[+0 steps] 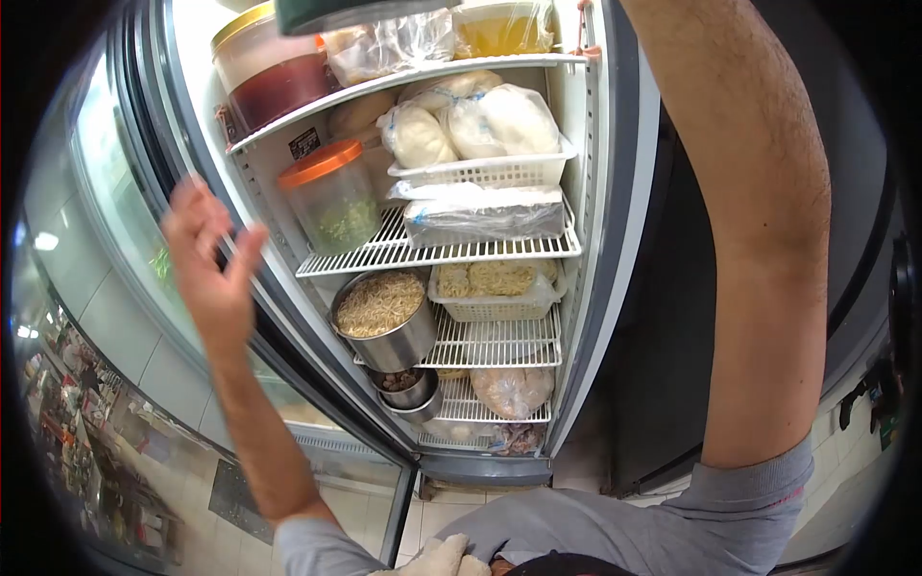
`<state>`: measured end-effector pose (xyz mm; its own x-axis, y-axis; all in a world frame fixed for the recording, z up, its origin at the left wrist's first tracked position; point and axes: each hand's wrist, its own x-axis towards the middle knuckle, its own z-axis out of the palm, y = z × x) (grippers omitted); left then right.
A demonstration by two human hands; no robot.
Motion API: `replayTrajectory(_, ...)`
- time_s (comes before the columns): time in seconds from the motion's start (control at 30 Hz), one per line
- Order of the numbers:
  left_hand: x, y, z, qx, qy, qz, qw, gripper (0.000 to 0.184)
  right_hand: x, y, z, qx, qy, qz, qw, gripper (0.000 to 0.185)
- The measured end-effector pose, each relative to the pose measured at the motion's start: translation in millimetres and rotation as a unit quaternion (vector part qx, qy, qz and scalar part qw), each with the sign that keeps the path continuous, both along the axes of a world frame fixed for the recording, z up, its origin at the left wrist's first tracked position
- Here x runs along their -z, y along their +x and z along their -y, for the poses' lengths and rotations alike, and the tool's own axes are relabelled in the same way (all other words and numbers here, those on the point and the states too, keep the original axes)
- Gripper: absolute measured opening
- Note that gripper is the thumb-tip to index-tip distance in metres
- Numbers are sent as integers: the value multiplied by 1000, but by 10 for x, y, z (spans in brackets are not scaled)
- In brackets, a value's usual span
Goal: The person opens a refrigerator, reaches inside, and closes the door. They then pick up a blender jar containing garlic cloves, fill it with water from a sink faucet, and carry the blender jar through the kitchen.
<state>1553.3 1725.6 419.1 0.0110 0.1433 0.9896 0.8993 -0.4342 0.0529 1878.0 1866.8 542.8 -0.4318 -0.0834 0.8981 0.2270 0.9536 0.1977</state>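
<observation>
The left forearm (261, 432) slants upward, lifting the left hand (217, 278) to the refrigerator's (485, 468) left edge; its blurred fingers (198, 219) are loosely spread, the thumb apart. Beyond the right edge, the right arm (768, 288) rises, bends at the elbow and leans inward, its hand out of view above.

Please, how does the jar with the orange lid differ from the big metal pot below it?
The jar is closed with an orange lid, while the pot is open on top. The jar is see-through; the pot is shiny and opaque. The jar shows something green inside, whereas the pot is filled with pale brown pieces. Both are round and stand inside the fridge.
</observation>
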Motion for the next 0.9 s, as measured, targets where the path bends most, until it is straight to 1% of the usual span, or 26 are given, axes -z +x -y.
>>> replayTrajectory(0.07, -574, 202, 22, -14, 49, -37, 998, 69, 239, 95, 72, -7, 0, 0, 1000, 42)
replayTrajectory(0.13, -914, 266, -32, -26, 82, -100, 991, 90, 456, 163, 126, -11, -5, 2, 1000, 42)
replayTrajectory(0.17, -997, 284, -68, -29, 84, -101, 991, 90, 579, 221, 159, -11, -9, 3, 1000, 42)
replayTrajectory(0.23, -1080, 339, -125, 42, -6, -65, 997, 106, 739, 253, 183, -13, -16, 2, 1000, 42)
replayTrajectory(0.27, -1064, 385, -162, 40, -5, -65, 997, 106, 734, 229, 180, -12, -17, 1, 1000, 42)
replayTrajectory(0.33, -1002, 500, -264, 125, -63, 55, 989, 97, 849, 242, 174, -15, -23, 1, 1000, 42)
replayTrajectory(0.37, -978, 523, -278, 177, -84, 73, 978, 100, 877, 240, 176, -14, -26, 0, 1000, 41)
replayTrajectory(0.4, -954, 575, -301, 177, -83, 73, 978, 100, 882, 233, 161, -13, -25, -2, 1000, 41)
replayTrajectory(0.47, -906, 661, -356, 168, -82, 109, 976, 106, 906, 212, 137, -13, -28, -5, 1000, 41)
replayTrajectory(0.5, -888, 613, -438, 145, -52, 105, 982, 110, 911, 201, 123, -12, -28, -7, 1000, 41)
replayTrajectory(0.53, -874, 633, -481, 146, -55, 105, 982, 110, 908, 190, 107, -10, -26, -10, 1000, 41)
replayTrajectory(0.63, -825, 664, -633, 184, -38, 169, 968, 109, 862, 158, 47, -3, -22, -15, 1000, 41)
replayTrajectory(0.67, -802, 637, -676, 186, -40, 170, 967, 109, 838, 144, 32, -2, -19, -16, 1000, 40)
replayTrajectory(0.73, -778, 615, -739, 136, -16, 149, 979, 109, 725, 89, -54, 3, -12, -22, 1000, 40)
replayTrajectory(0.77, -781, 622, -756, 137, -17, 149, 979, 109, 628, 52, -113, 7, -7, -26, 1000, 40)
replayTrajectory(0.83, -804, 659, -770, 43, 9, 88, 995, 106, 441, -52, -194, 16, 6, -36, 999, 40)
replayTrajectory(0.87, -820, 667, -784, 44, 10, 89, 995, 106, 348, -102, -242, 22, 11, -41, 999, 40)
replayTrajectory(0.9, -839, 670, -799, 37, 6, 86, 996, 100, 249, -155, -311, 27, 15, -45, 998, 40)
